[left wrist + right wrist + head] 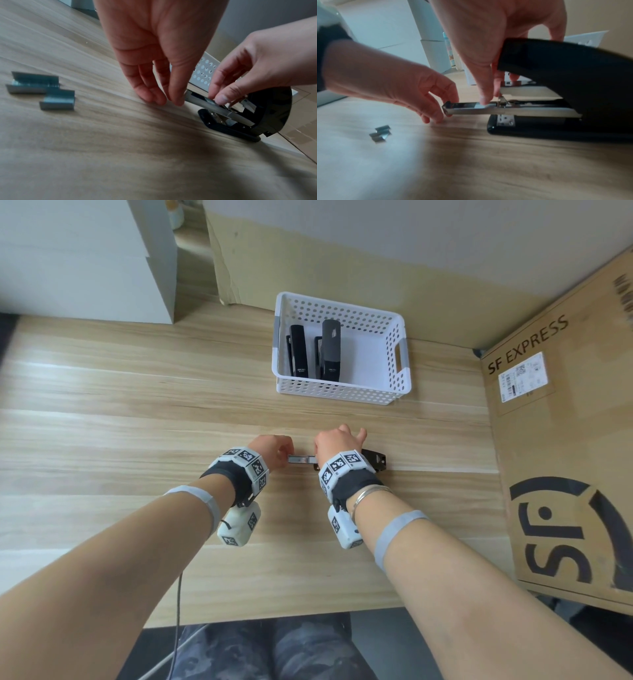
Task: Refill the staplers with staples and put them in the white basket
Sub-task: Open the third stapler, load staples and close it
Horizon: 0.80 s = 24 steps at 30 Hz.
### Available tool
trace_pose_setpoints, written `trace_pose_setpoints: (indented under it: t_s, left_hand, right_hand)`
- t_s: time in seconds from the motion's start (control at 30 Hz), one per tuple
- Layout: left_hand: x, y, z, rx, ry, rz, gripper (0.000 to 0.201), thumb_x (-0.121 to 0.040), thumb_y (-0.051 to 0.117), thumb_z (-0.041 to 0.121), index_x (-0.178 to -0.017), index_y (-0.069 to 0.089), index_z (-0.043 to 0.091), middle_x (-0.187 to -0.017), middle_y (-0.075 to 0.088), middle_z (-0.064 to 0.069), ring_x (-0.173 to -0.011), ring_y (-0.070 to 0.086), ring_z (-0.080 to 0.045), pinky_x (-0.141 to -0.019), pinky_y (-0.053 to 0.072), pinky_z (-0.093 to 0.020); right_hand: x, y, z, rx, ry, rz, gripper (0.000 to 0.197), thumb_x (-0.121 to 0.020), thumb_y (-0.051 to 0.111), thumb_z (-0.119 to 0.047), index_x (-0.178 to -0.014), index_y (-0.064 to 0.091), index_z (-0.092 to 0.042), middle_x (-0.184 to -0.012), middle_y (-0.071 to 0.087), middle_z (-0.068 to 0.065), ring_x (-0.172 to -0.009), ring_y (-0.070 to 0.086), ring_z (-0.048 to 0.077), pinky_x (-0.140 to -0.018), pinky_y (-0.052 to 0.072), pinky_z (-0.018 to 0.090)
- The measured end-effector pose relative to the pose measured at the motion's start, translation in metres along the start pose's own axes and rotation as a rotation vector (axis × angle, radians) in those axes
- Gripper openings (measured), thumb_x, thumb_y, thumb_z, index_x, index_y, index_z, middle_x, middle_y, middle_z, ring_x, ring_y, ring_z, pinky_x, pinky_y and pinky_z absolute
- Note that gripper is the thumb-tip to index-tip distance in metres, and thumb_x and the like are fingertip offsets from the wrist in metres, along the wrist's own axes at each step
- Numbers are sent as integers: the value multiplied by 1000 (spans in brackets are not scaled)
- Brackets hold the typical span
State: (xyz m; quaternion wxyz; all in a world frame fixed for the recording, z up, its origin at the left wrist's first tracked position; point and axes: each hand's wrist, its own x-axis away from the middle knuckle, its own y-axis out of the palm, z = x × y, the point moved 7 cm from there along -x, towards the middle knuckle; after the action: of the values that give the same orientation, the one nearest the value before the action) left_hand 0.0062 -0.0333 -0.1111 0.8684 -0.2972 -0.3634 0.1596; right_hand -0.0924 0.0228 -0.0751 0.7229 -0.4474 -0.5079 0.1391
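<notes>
A black stapler (375, 461) lies on the wooden table with its top (565, 70) swung up and its metal magazine (471, 109) sticking out to the left. My left hand (171, 101) pinches the free end of the magazine. My right hand (488, 100) reaches down over it, thumb and finger pinching a staple strip (480, 106) that lies in the channel. Two loose staple strips (42, 90) rest on the table left of my hands. The white basket (342, 387) stands behind, with two black staplers (298, 350) (331, 350) inside.
A large cardboard box (565, 440) stands along the table's right side. White cabinets (85, 258) and a cardboard sheet (308, 268) stand at the back. Bare tabletop (137, 405) stretches left of the basket and in front of my hands.
</notes>
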Motion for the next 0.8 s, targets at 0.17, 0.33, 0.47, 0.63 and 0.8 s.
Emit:
trace_pose_setpoints:
  t_s: [0.17,0.33,0.47,0.63,0.8]
  left_hand:
    - [4,-16,-18,-85,-7,14,30,-85,44,0,-106,62,9,-110,67,-12,-100,61,-30,-89,50,-35]
    - [17,-25,-52,-264,-83,-112,40,-79,45,-10,-111,61,10,-119,61,-10,-110,58,-28,-95,49,-36]
    - [27,-25,-69,-352,-105,-176,34,-78,68,12,-111,61,10,-119,61,-10,-109,58,-28,-94,50,-37]
    - [33,-21,-73,-379,-125,-146,31,-81,66,28,-106,62,10,-113,66,-9,-107,59,-28,-86,49,-32]
    - [32,-26,-69,-251,-117,-61,20,-84,56,7,-102,65,10,-108,69,-10,-101,62,-28,-86,50,-33]
  right_hand:
    - [0,-4,-5,-63,-15,38,24,-86,54,-11,-102,68,-23,-105,68,-1,-125,38,22,-113,11,57]
    - [2,-4,-21,-43,-65,115,24,-92,48,-16,-100,69,-24,-104,68,-2,-121,41,22,-110,17,54]
    - [5,-3,-31,-29,-102,151,25,-93,45,-18,-102,67,-23,-105,67,-4,-119,42,22,-109,20,51]
    - [6,-2,-36,-36,-124,148,24,-94,45,-20,-101,67,-23,-107,66,-4,-119,41,22,-109,21,49]
    - [8,-2,-36,-36,-143,170,25,-94,44,-18,-100,68,-23,-106,67,-3,-118,43,23,-107,25,47]
